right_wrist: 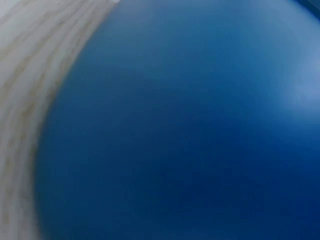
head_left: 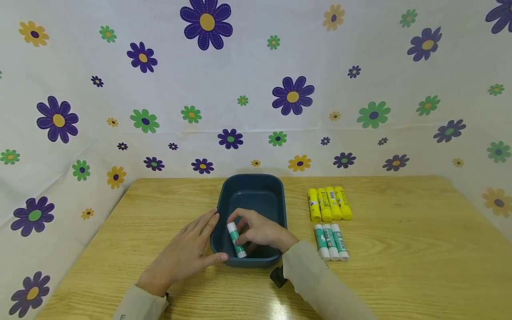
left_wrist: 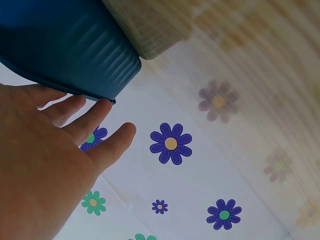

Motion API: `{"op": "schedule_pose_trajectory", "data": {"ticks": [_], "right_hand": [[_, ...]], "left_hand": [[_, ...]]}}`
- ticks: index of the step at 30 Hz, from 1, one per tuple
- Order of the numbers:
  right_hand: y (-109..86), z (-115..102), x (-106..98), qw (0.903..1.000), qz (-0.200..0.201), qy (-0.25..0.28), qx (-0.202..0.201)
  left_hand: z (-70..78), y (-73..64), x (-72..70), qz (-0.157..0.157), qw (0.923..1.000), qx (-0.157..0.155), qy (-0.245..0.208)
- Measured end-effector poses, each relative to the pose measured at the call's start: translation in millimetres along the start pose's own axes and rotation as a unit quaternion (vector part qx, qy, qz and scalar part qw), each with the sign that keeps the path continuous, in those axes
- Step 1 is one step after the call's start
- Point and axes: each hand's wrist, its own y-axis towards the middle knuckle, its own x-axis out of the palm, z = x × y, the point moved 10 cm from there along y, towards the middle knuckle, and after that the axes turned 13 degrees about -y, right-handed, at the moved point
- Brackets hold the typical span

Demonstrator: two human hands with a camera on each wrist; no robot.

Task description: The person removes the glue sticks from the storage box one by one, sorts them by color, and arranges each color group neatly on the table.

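Observation:
A dark blue plastic bin stands on the table near the back. Inside it, at the near left, a green and white glue stick is tilted, pinched by my right hand between thumb and fingers. My left hand rests on the bin's left rim with its fingers extended; in the left wrist view, that hand's fingertips touch the rim. The right wrist view is filled by the blurred outer wall of the bin, so the right hand is hidden there.
To the right of the bin, several yellow glue sticks lie side by side. Nearer to me lie three green and white glue sticks in a row. A flower-print cloth hangs behind the wooden table.

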Motion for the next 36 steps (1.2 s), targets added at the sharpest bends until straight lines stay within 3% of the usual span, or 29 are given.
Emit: {"op": "schedule_pose_trajectory", "data": {"ticks": [7,36], "right_hand": [[-3.3,1.2,-12.9,0.9998,0.013,0.017,0.001],[-32.9,-6.9,-67.1,0.9976,0.065,-0.004,-0.024]], "left_hand": [[-1.4,-0.5,1.6,0.001,1.0,-0.002,-0.002],[-2.8,-1.3,2.0,0.0,1.0,-0.004,-0.007]]}}
